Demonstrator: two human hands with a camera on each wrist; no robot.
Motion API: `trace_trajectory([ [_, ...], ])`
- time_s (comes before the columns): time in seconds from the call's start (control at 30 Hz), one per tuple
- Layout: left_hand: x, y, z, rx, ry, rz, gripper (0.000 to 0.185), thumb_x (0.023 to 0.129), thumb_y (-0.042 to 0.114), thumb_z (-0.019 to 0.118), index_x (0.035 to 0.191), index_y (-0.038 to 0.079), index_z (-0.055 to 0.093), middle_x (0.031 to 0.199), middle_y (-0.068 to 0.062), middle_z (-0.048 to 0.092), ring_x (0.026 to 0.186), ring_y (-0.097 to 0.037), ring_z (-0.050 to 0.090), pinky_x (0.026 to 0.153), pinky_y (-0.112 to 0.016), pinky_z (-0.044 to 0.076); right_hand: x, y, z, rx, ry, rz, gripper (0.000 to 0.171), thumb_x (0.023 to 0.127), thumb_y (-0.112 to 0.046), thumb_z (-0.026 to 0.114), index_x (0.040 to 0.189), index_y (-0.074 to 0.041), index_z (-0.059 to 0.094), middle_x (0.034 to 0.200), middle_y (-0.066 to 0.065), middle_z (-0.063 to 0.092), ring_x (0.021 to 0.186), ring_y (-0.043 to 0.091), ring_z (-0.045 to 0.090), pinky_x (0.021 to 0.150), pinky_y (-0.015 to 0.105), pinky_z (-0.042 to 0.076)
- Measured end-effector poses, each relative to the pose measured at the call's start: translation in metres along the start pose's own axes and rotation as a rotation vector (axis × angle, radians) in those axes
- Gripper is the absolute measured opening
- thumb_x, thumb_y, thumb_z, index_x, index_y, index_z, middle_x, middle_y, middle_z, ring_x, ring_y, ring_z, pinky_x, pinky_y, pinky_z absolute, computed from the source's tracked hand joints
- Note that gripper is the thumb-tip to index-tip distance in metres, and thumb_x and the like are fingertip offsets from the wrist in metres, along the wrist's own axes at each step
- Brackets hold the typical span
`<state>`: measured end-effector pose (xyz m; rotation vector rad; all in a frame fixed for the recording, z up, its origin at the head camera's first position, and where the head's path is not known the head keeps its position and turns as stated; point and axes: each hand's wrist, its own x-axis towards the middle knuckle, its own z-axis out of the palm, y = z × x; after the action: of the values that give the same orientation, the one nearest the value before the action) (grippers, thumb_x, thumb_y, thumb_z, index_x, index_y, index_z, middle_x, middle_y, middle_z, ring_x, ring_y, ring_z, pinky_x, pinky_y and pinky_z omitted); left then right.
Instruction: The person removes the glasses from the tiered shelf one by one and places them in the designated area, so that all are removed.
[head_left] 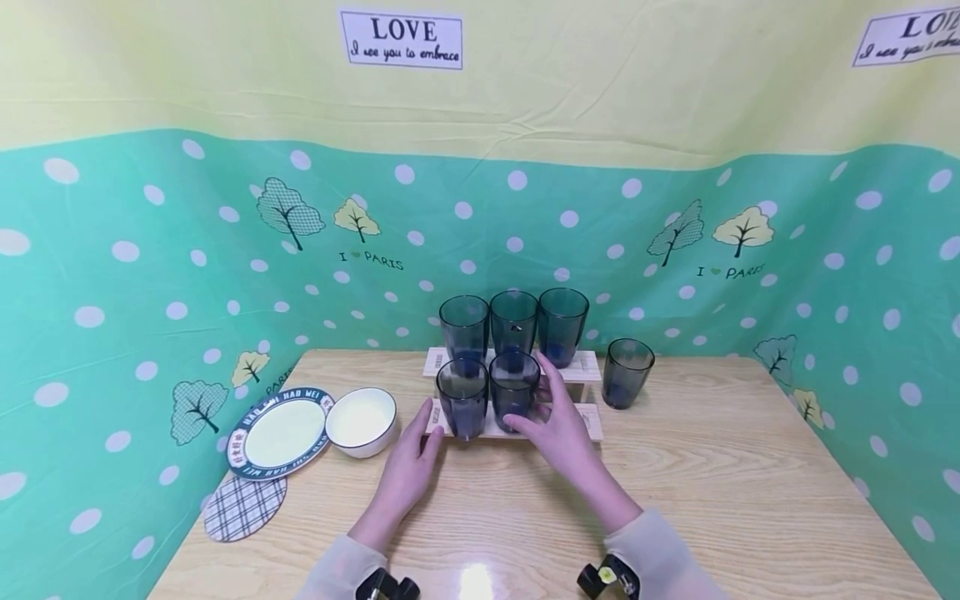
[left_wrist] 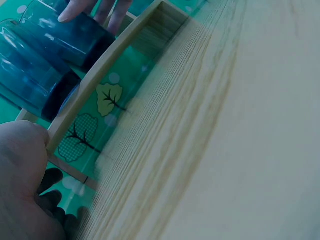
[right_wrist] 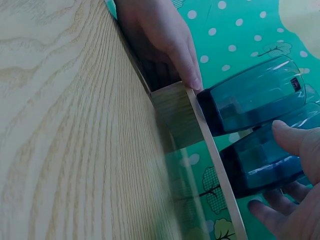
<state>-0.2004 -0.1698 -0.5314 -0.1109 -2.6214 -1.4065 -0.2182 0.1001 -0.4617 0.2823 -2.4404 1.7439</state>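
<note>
A two-tier wooden rack [head_left: 592, 422] carries dark tinted glasses, all upright. Three glasses, including a middle one [head_left: 513, 317], stand on the upper tier. Below them, the lower tier bears a left glass [head_left: 462, 404] and a right glass [head_left: 513, 387]. My right hand [head_left: 564, 433] holds the lower right glass, its thumb in front and fingers round the far side; that glass's base is on the tier. At the lower tier's left end, my left hand [head_left: 407, 471] grips the rack, thumb at the board's edge [right_wrist: 192, 90]. Some left fingers are hidden behind the rack's end.
Another tinted glass [head_left: 627, 375] stands on the table right of the rack. To the left are a white bowl [head_left: 362, 421], a plate with a patterned rim [head_left: 238, 450] and a checked round coaster [head_left: 243, 510]. A patterned cloth [head_left: 517, 200] hangs behind the table [head_left: 675, 483].
</note>
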Motion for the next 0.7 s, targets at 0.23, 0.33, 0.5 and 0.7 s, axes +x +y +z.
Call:
trace_trajectory([
  [0.23,0.0001,-0.0019,0.0009,0.007,0.001,-0.001,0.063,0.119,0.031,0.054,0.175,0.011,0.032,0.175,-0.018,0.037,0.161,-0.039,0.036,0.132,-0.057,0.029,0.0005,0.0005,0.0009,-0.014,0.0,-0.021,0.114,0.088,-0.01,0.095,0.177,-0.032,0.026,0.161,0.017,0.051,0.138,0.038,0.061,0.114,0.051,0.056],
  [0.33,0.0003,-0.0024,0.0011,0.007,0.0,-0.001,0.064,0.119,0.031,0.054,0.175,0.011,0.032,0.175,-0.018,0.037,0.16,-0.039,0.036,0.132,-0.057,0.029,0.0001,0.0002,0.0003,-0.016,-0.002,-0.024,0.114,0.088,-0.01,0.096,0.176,-0.033,0.027,0.162,0.014,0.049,0.138,0.036,0.061,0.113,0.049,0.057],
  [0.5,0.0002,-0.0018,0.001,0.004,-0.001,-0.002,0.063,0.119,0.031,0.054,0.174,0.01,0.032,0.175,-0.018,0.037,0.161,-0.038,0.036,0.132,-0.056,0.029,-0.0012,-0.0018,-0.0015,-0.024,-0.007,-0.016,0.117,0.086,-0.008,0.097,0.175,-0.035,0.028,0.159,0.011,0.05,0.137,0.034,0.062,0.111,0.046,0.059],
  [0.7,-0.0001,-0.0009,0.0002,0.004,0.001,-0.002,0.063,0.119,0.031,0.054,0.174,0.01,0.033,0.175,-0.018,0.037,0.161,-0.038,0.036,0.132,-0.056,0.029,-0.0019,-0.0027,-0.0031,-0.043,-0.016,-0.018,0.117,0.086,-0.01,0.097,0.176,-0.036,0.027,0.152,0.016,0.059,0.129,0.037,0.068,0.106,0.048,0.062],
])
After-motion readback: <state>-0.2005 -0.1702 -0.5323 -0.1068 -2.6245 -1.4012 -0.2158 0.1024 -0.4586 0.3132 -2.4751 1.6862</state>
